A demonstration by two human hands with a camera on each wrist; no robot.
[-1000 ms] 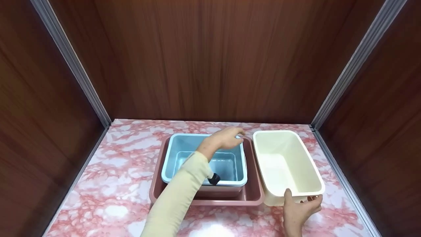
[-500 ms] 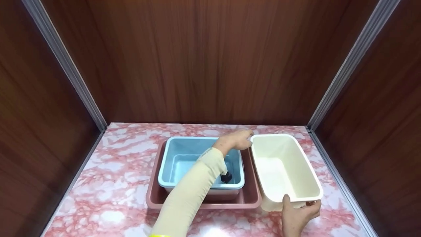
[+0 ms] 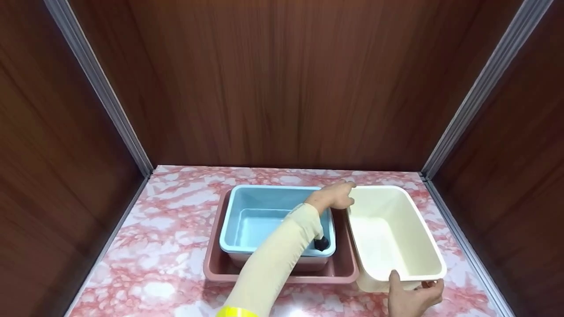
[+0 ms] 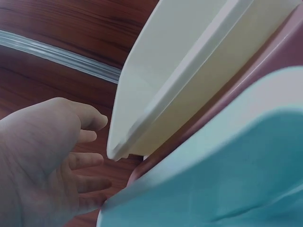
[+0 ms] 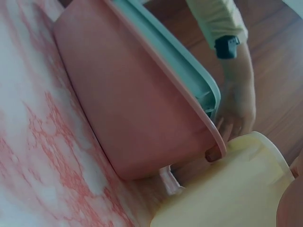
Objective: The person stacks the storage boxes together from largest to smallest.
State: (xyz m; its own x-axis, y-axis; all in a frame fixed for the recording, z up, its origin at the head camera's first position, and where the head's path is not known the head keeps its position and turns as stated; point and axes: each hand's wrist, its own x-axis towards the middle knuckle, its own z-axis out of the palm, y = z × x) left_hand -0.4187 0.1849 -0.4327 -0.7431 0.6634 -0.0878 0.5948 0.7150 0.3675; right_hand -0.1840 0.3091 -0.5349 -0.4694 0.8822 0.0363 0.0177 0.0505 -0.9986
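Note:
A cream plastic bin [image 3: 412, 246] stands at the right in the head view. My right hand [image 3: 410, 298] grips its near edge, thumb over the rim and fingers beneath it. At the bin's far left corner is my left hand [image 3: 335, 195], its arm stretched across the blue bin [image 3: 264, 198]. In the left wrist view the left hand's fingers [image 4: 87, 184] are loosely extended, and a small gap shows between thumb and cream corner. The blue bin sits inside a larger dusty-pink bin [image 3: 324, 279]. Only part of the right hand [image 5: 291, 203] enters the right wrist view.
A pinkish side [image 3: 315, 263] of another bin shows below the blue rim. The pink bin stands close beside the cream one. Red-and-white marbled tabletop [image 3: 167, 246] lies around them. Wood-grain panels [image 3: 282, 88] with metal corner strips [image 3: 101, 83] enclose the back and sides.
My left hand has moved right, from above the blue bin's far right corner to the cream bin's far left corner. My right hand keeps its grip. The head view has shifted slightly.

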